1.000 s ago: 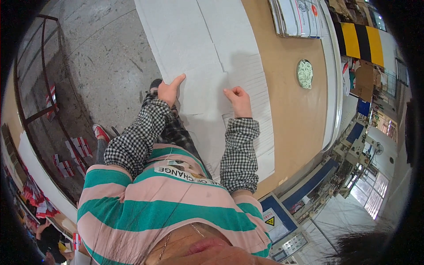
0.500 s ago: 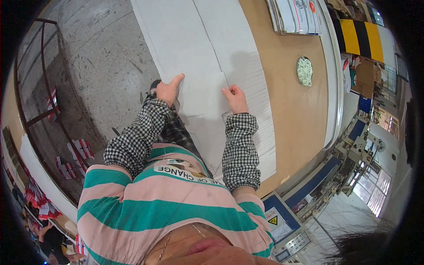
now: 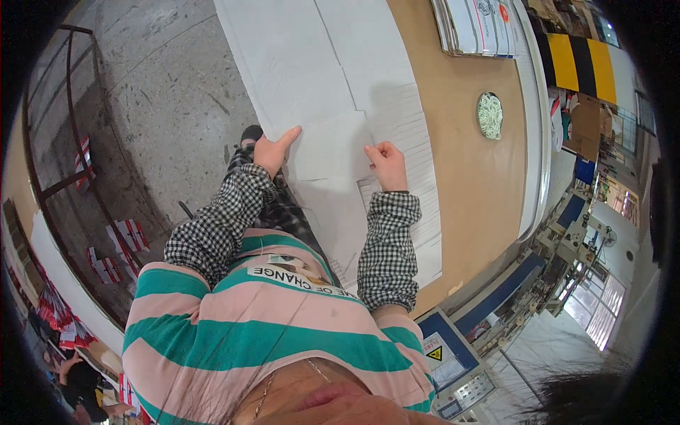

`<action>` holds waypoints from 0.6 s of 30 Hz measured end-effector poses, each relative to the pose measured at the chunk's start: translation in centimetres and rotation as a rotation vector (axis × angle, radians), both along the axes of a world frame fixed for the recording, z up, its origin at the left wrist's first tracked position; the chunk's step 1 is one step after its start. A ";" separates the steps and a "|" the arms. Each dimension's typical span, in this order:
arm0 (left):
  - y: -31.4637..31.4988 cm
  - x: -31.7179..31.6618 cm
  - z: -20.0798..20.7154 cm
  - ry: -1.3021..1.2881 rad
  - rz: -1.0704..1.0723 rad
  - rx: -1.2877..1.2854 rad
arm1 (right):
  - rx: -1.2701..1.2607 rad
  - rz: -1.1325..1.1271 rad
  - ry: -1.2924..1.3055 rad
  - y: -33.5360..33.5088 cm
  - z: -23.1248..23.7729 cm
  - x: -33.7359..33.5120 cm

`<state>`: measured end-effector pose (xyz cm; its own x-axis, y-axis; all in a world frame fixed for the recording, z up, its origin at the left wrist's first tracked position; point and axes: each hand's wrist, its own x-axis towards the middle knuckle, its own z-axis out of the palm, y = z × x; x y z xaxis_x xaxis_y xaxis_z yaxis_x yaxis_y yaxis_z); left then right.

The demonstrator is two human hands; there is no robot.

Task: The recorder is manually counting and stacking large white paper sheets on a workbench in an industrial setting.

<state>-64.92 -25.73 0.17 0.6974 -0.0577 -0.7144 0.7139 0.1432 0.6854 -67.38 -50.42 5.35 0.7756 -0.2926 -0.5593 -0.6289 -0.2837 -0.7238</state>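
Note:
White paper sheets point(image 3: 301, 57) lie in overlapping rows along the table in front of me. A smaller white paper sheet point(image 3: 329, 149) lies on top, between my two hands. At its left edge is my left hand point(image 3: 273, 152), thumb stretched over the paper and the other fingers mostly hidden at the edge. My right hand point(image 3: 388, 166) is closed in a pinch at the sheet's right edge, the fingers curled inward. Beside the right wrist, fanned sheet edges point(image 3: 418, 170) form a stepped row.
On the tan tabletop point(image 3: 460, 177) to the right stand a round dish of pale green strands point(image 3: 489, 115) and a stack of printed sheets point(image 3: 478, 28). A dark metal frame point(image 3: 69, 106) stands on the concrete floor at left. Machinery point(image 3: 567, 241) is beyond the table's right edge.
My right hand has shifted slightly right and toward me. The left hand has moved a little toward me and to the right, with its thumb still over the paper.

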 end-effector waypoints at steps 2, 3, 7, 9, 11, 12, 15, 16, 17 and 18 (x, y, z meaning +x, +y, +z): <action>-0.1 0.1 0.3 0.061 -0.037 -0.004 | -0.053 0.015 -0.063 0.4 -0.5 0.2; -0.2 0.0 0.2 0.046 -0.014 0.005 | -0.053 0.011 -0.063 0.3 -0.5 0.1; 0.0 0.1 0.4 0.037 -0.021 0.061 | 0.019 -0.068 -0.205 -2.1 1.8 -0.1; 0.1 0.1 0.8 0.050 -0.013 0.077 | 0.215 -0.191 -0.265 -5.8 4.4 -1.2; 0.2 0.3 1.1 0.063 -0.009 0.089 | 0.249 -0.118 -0.252 -5.8 5.5 -0.7; 0.7 0.4 1.2 0.088 -0.015 0.045 | 0.282 -0.047 -0.242 -5.7 6.0 -0.3; 0.2 0.8 2.5 0.102 -0.046 -0.004 | 0.135 0.205 -0.107 -1.0 3.4 2.0; -0.1 0.9 2.8 0.095 -0.056 0.000 | 0.030 0.220 -0.126 -0.9 0.6 1.5; -0.3 1.0 2.5 0.091 -0.059 0.000 | -0.069 0.244 -0.144 -0.8 -1.5 1.1; 0.1 0.7 1.6 0.062 -0.029 -0.002 | -0.054 0.257 -0.144 0.1 -1.8 1.4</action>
<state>-64.26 -25.60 1.82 0.6499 -0.0791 -0.7559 0.7588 0.1232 0.6396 -65.94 -50.33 3.54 0.8982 -0.1025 -0.4275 -0.4237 -0.4610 -0.7797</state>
